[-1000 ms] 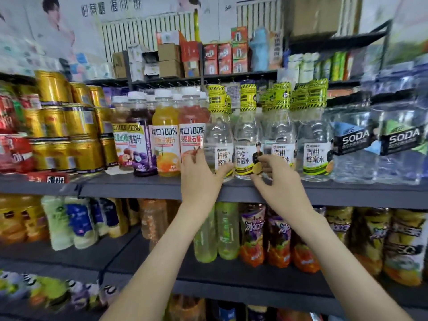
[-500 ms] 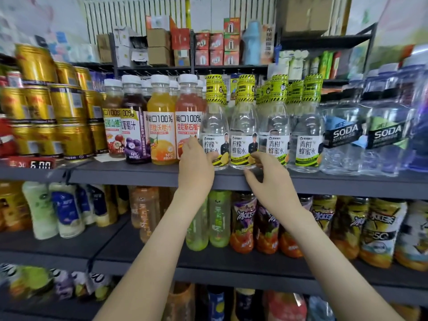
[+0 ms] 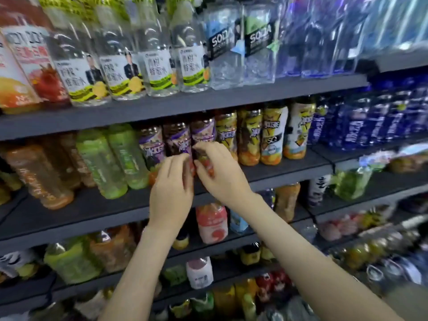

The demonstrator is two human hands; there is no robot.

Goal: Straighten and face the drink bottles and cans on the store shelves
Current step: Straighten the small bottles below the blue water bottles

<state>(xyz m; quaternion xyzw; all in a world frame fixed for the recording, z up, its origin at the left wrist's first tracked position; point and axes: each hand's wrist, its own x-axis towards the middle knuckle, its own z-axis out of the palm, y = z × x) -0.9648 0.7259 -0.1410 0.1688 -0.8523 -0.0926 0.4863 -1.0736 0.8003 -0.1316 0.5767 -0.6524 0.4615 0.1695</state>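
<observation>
Three purple-label tea bottles stand side by side on the second shelf [image 3: 289,164]. My left hand [image 3: 171,195] wraps the lower part of the middle purple-label bottle [image 3: 177,139]. Beside it, my right hand [image 3: 220,174] grips the right purple-label bottle [image 3: 203,133] low down, thumb on its near side and fingers curled over the front. The left purple-label bottle [image 3: 151,144] stands untouched. The lower halves of the two held bottles are hidden behind my hands, and both hands are slightly motion-blurred.
Yellow-label tea bottles [image 3: 273,135] stand right of my hands, green bottles [image 3: 115,158] left, and blue bottles [image 3: 370,126] far right. Honey-water bottles [image 3: 129,72] and soda bottles [image 3: 222,42] line the shelf above. A pink bottle [image 3: 212,224] sits on the shelf below.
Both hands have dropped from the honey-water bottles on the upper shelf to the purple-label bottles one shelf down. The view has tilted down and moved closer.
</observation>
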